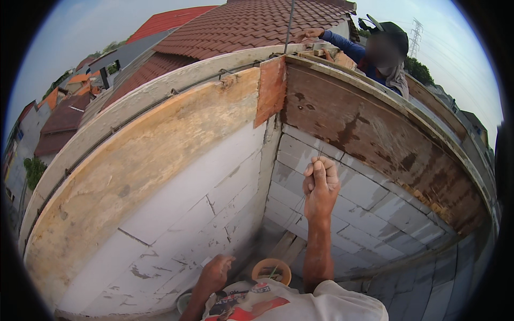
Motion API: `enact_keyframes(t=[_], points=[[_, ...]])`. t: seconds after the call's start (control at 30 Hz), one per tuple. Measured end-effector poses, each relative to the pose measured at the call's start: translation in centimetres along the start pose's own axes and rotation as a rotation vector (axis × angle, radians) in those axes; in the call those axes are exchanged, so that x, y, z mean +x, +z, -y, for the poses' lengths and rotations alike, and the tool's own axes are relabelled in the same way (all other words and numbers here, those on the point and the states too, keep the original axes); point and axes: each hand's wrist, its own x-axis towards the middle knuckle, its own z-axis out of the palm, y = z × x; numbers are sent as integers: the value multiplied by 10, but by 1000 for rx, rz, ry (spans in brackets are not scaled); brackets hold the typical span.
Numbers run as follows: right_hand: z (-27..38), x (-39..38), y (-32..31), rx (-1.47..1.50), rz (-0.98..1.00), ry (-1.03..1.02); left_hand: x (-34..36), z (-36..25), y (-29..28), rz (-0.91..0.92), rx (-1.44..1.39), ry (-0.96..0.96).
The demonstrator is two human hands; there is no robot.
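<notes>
My right hand is raised in front of the block wall on the right, below a stained brown formwork board. Its thumb and fingers pinch thin wire. Faint strands of the wire trail below the fist. My left hand is low, near the pale block wall on the left. Its fingers are curled; whether anything is in them is hidden. Just to its right sits an orange bucket, with a thin green strip showing inside.
A yellowish formwork board tops the left wall, with a dark reinforcing bar along its outer side. A reddish board covers the corner, where a thin upright rod rises. Beyond the right board, a co-worker in a cap reaches leftward.
</notes>
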Motion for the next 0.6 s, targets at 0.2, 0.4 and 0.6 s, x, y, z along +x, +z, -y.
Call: enact_keyframes(t=[0.2, 0.4, 0.6], points=[[0, -3, 8, -52, 32, -34, -3, 19, -2, -74, 154, 16], [14, 7, 23, -98, 72, -136, -3, 29, -1, -95, 221, 0], [21, 16, 36, -215, 140, -235, 10, -5, -13, 32, -46, -118]])
